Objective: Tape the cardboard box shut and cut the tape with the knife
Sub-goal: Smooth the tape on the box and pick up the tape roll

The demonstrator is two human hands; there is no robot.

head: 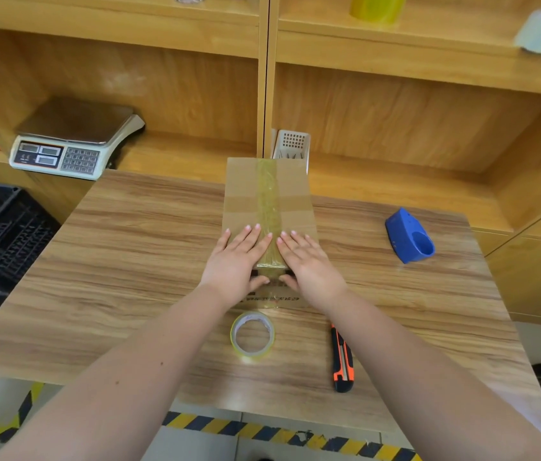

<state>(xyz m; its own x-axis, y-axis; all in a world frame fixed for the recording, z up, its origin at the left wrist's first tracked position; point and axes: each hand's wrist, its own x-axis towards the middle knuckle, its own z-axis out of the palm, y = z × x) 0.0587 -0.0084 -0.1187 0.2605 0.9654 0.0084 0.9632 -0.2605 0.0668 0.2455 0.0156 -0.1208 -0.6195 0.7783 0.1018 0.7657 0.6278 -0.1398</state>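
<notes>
hands pressing flat is what you'd see from across the room: the left hand [241,259] and right hand [307,261] lie open, fingers spread and gripping nothing, on the near end of the cardboard box [267,201], one on each side of the yellowish tape strip [268,197] that runs down the middle seam, thumbs curled over the front edge. the box sits at the centre of the wooden desk [129,261], with the tape roll [252,334] just in front of it and the orange-and-black knife [342,361] lying near that on the right; a blue dispenser [409,236] rests well apart to the right. whether the strip is cut free of the roll i cannot tell. the risk, i'd say, is uneven pressure leaving wrinkles or a loose tail on the front face, or the box sliding back under the push; reaching carelessly for the knife could also knock the roll off the desk
</notes>
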